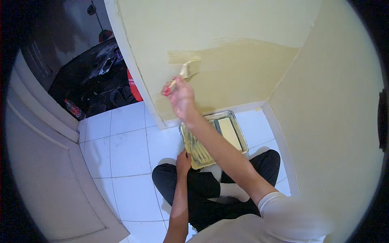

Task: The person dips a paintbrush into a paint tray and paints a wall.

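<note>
My right hand [182, 95] grips a paintbrush [184, 70] by its handle, which shows red at the end. The pale bristles lie against the wall [152, 39], at the left end of a darker yellow-beige painted area [243, 73]. A paint tray [200, 156] rests on the floor below, its ribbed part smeared with yellowish paint. Pale paint [230, 132] fills the well at its right end. My left hand [183, 162] holds the tray's near left edge. My right forearm crosses over the tray and hides part of it.
A white tiled floor [130, 155] spreads to the left, up to a panelled door [57, 188]. Beyond the doorway is a dark area with a plastic bottle [73, 107] and a red item [133, 86]. A second wall [331, 100] meets the first at right. My crossed legs [203, 185] are beside the tray.
</note>
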`<move>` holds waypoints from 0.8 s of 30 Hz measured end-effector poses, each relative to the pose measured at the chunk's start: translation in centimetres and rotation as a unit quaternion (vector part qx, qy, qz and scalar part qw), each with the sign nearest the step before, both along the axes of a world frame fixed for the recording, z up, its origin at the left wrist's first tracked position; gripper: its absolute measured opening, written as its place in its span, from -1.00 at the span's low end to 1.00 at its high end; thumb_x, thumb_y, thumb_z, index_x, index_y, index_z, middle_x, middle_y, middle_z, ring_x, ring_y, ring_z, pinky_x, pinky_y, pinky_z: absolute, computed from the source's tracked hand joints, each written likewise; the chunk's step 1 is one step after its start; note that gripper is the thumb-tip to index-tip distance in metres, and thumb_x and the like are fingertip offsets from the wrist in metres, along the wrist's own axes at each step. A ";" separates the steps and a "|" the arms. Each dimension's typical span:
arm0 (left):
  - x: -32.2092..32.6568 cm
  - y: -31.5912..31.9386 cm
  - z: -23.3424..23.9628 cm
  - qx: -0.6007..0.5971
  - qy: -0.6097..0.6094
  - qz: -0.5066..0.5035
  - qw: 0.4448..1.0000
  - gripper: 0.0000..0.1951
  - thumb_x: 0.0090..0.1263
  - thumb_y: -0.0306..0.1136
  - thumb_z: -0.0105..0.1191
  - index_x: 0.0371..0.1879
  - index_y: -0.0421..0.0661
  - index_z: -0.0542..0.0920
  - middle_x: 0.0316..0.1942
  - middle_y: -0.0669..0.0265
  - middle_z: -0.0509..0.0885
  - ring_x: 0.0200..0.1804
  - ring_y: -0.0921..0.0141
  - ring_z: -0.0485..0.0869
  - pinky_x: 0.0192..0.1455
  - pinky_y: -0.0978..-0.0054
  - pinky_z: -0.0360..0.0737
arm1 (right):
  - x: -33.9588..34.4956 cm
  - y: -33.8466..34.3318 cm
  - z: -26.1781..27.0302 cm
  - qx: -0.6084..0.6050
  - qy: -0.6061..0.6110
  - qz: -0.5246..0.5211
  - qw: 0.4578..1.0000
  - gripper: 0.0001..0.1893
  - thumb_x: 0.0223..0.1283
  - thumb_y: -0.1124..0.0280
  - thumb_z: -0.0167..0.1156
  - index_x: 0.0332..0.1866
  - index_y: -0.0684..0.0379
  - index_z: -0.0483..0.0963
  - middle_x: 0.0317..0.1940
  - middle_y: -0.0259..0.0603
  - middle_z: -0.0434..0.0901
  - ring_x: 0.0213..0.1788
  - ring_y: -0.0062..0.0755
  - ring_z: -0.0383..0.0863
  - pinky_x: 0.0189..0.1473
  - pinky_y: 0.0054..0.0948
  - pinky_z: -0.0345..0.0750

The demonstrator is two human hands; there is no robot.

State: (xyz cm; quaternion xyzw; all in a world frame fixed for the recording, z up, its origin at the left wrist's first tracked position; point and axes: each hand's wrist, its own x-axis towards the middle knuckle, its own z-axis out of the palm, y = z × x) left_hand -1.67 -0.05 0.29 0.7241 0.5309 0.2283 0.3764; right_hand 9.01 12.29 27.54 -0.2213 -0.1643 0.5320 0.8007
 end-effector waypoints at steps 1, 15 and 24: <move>0.0 0.0 -0.3 0.012 0.000 0.013 1.000 -0.70 0.44 -0.31 -0.05 0.04 -0.18 0.58 -0.16 -0.16 0.67 -0.04 -0.13 0.62 -0.01 -0.04 0.55 | -1.3 0.1 0.3 -0.001 0.001 -0.001 1.000 -0.79 0.57 0.25 -0.11 -0.07 0.18 0.30 -0.36 -0.13 0.48 -0.34 -0.26 0.50 -0.20 -0.22 0.53; -0.9 0.5 -3.3 0.030 -0.003 -0.026 0.999 -0.70 0.41 -0.26 0.01 -0.06 -0.22 0.63 -0.12 -0.14 0.67 0.00 -0.11 0.62 0.02 -0.01 0.55 | -8.0 -1.7 -2.3 -0.044 -0.012 0.293 0.955 -0.74 0.55 0.24 -0.08 -0.06 0.26 0.33 -0.55 -0.37 0.29 -0.59 -0.53 0.27 -0.52 -0.46 0.26; -0.5 0.2 -1.3 0.027 -0.009 0.000 1.000 -0.68 0.43 -0.30 -0.03 0.07 -0.18 0.58 -0.14 -0.13 0.68 -0.05 -0.11 0.64 -0.02 -0.01 0.56 | 1.7 -4.1 -2.5 -0.179 -0.532 0.222 0.797 -0.59 0.34 0.05 0.11 -0.42 0.23 0.49 -0.78 -0.49 0.13 -0.74 -0.61 0.11 -0.69 -0.43 0.05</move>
